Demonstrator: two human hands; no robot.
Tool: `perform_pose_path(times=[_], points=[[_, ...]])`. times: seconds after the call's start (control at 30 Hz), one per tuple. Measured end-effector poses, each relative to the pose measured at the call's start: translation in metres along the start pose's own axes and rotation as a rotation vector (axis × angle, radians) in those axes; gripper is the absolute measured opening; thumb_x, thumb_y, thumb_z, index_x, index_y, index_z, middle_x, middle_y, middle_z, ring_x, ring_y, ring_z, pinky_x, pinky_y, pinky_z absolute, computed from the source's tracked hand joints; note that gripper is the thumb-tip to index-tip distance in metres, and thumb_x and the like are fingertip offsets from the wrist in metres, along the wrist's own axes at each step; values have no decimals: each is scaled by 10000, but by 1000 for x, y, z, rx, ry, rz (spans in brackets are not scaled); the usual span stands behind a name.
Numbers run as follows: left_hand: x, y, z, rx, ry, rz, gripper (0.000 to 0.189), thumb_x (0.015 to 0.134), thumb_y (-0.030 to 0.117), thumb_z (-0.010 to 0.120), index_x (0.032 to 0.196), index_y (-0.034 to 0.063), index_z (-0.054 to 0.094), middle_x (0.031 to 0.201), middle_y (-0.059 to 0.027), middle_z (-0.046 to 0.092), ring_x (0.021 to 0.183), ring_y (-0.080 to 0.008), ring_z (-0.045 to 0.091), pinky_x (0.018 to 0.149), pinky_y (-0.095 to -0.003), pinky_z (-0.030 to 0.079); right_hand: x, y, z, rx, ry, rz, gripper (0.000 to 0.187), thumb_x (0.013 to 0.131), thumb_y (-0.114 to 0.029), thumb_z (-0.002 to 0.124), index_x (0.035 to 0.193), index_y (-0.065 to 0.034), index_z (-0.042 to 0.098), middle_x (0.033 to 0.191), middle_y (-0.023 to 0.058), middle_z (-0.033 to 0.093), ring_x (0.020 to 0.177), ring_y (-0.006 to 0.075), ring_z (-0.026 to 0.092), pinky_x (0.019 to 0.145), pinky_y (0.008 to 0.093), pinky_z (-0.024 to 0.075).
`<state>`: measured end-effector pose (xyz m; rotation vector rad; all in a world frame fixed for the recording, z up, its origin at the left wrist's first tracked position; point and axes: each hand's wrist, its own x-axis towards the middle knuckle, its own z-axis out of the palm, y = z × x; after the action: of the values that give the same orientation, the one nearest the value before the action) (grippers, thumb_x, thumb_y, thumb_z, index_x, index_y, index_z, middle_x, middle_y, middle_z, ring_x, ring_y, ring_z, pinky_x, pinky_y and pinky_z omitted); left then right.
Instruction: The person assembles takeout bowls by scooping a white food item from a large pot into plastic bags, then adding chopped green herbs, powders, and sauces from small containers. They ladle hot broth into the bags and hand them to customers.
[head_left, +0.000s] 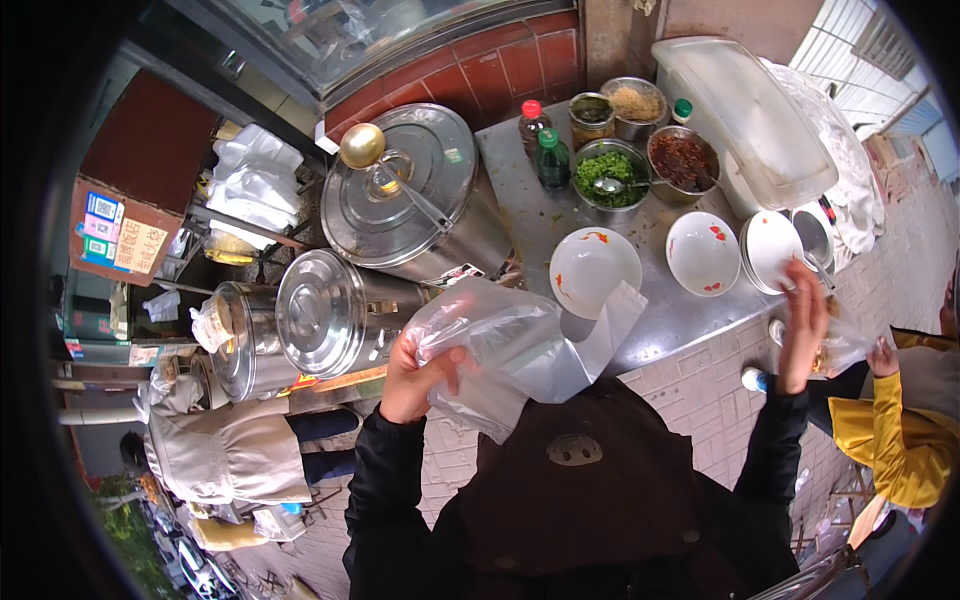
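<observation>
My left hand (416, 375) grips a clear plastic bag (517, 337) that spreads out over the front of my dark apron (577, 502). One end of the bag overlaps the near side of a white bowl (592, 270). On the right, my right hand (804, 330) is raised, fingers extended and slightly blurred, with nothing seen in it. It is nearest to a stack of white bowls (772, 247) at the table's right edge. Another white bowl (703, 253) with red marks stands between.
A metal table (517, 165) bears chopped greens (609, 176), chili paste (682, 161) and bottles (553, 161). Lidded steel pots (322, 311) stand left; a ladle (412, 191) lies across the largest lid. A person in yellow (892, 435) holds a filled bag at right; another person (225, 450) stands left.
</observation>
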<state>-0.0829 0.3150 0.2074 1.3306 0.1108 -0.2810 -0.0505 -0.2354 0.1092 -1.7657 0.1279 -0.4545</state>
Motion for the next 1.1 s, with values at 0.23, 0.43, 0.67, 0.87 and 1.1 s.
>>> perform_pose_path(times=[0.23,0.43,0.67,0.87,1.1], points=[[12,-33,-6,283,-201,-59,587,867,-55,650,1414,29,456,1249,-74,628,989,-175,677,651,-254,521,-18,-119,224,410,-1275,506,358,1049,-318,545,1127,4,680,1095,67,681,956,130,640,871,291,529],[19,-79,26,323,410,346,493,855,24,764,1243,87,467,1154,-30,564,1038,-130,591,847,-281,520,-57,-89,248,417,-697,241,152,943,-60,696,834,-25,597,822,-27,619,813,32,574,722,218,486],[40,-137,64,-476,188,110,111,1012,42,568,1121,56,587,1106,-63,645,1009,-121,632,848,-249,550,-68,-64,236,1080,-729,609,263,1074,-314,494,1001,-86,601,902,-19,602,1017,172,675,937,365,528],[37,-134,43,-957,-60,-315,201,974,47,600,1172,43,559,1008,-7,572,880,-91,555,750,-227,475,-46,-19,172,1285,-288,647,66,1046,-150,541,991,-146,504,854,-33,504,719,83,500,753,287,497],[149,-182,49,271,435,310,139,878,97,731,928,72,603,746,42,487,700,-90,515,670,-283,449,-76,43,206,967,173,610,133,1014,-120,554,904,-156,487,705,-46,442,570,63,399,508,235,360]])
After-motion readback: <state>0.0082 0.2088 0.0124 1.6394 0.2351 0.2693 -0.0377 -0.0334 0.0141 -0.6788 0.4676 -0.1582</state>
